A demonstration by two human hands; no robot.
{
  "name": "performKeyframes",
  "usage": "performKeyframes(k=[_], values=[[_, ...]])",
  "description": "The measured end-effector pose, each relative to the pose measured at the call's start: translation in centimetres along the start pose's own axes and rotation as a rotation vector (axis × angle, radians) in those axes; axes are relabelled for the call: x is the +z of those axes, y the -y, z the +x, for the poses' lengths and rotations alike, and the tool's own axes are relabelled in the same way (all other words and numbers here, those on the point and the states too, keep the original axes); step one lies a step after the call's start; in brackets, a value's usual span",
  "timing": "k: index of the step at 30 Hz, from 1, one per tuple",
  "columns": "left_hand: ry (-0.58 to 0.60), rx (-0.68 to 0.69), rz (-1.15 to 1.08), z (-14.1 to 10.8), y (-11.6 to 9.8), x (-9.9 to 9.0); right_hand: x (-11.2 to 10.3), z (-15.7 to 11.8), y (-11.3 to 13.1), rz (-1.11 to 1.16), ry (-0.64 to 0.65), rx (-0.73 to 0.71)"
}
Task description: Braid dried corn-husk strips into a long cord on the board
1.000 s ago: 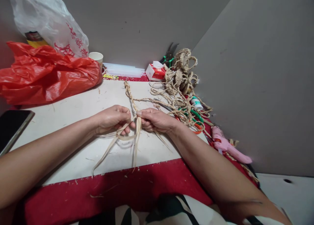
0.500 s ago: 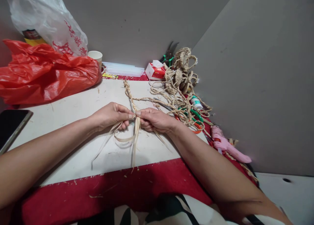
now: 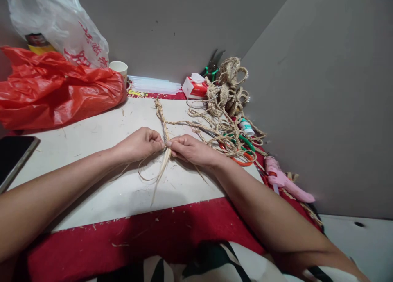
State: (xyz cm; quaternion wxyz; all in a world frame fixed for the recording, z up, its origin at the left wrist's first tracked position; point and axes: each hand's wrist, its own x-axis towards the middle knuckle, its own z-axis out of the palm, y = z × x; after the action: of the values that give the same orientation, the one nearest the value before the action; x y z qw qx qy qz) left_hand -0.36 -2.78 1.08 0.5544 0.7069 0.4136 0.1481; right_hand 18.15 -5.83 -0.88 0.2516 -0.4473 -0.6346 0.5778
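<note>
A braid of pale straw-like fibre (image 3: 162, 118) runs from the far part of the white board (image 3: 129, 204) down to my fingertips. My left hand (image 3: 143, 144) pinches the braid's near end from the left, its fingers curled. From the right, my right hand (image 3: 188, 150) grips the same spot between thumb and forefinger. Loose fibre strands (image 3: 162, 165) hang from below the fingers onto the board. One thin strand loops out under my left hand, and another trails beneath my right. What lies inside the curled fingers is hidden.
Tangled braided cord (image 3: 227, 110) lies right of my hands, over green- and orange-handled scissors (image 3: 244, 159). Beyond are a tissue box (image 3: 195, 88), pruning shears (image 3: 211, 69) and a paper cup (image 3: 119, 69). A red bag (image 3: 61, 93) and phone (image 3: 16, 159) lie left, a pink glue gun (image 3: 287, 181) right.
The hanging strands have swung to the left and bunched closer together. My left hand has turned slightly, its fingers more tucked in, and both hands have shifted a little left.
</note>
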Motion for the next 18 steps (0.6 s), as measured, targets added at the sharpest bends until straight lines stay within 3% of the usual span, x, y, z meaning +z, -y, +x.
performKeyframes(k=[3, 11, 18], values=[[0.01, -0.002, 0.006, -0.1, -0.2, -0.1, 0.7, 0.0, 0.2, -0.044, -0.113, -0.003], [-0.122, -0.046, -0.002, -1.1, -1.0, 1.2, 3.0, -0.1, 0.8, 0.518, -0.197, 0.221], [-0.214, -0.036, 0.013, -1.5, -1.2, 2.0, 3.5, 0.1, 1.1, 0.656, -0.323, 0.21]])
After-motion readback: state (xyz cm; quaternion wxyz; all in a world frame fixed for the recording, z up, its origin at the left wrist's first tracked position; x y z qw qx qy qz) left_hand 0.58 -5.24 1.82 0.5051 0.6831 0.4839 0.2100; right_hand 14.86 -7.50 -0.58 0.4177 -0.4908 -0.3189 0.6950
